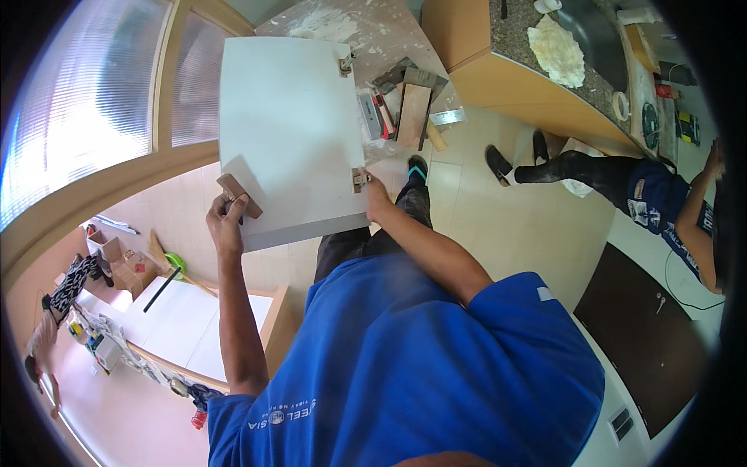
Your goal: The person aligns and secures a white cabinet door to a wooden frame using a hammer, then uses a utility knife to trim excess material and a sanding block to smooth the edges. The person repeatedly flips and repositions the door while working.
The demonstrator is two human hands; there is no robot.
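A white cabinet door (284, 124) lies in front of me, its far part over a dusty work table (342, 23). Two metal hinges, a far hinge (345, 65) and a near hinge (359, 180), sit along its right edge. My left hand (226, 224) pinches a small brown block (240, 195) at the door's near left corner; it looks like a sanding block. At the right edge, beside the near hinge, my right hand (378, 198) grips the door. Some of its fingers are hidden.
Right of the door, the table holds a wooden board (413, 115), a red-and-black cutter (384, 117) and a metal square (447, 117). A counter with a sink (595, 39) stands far right, a co-worker (646, 191) beside it. A ribbed window (85, 101) borders the left.
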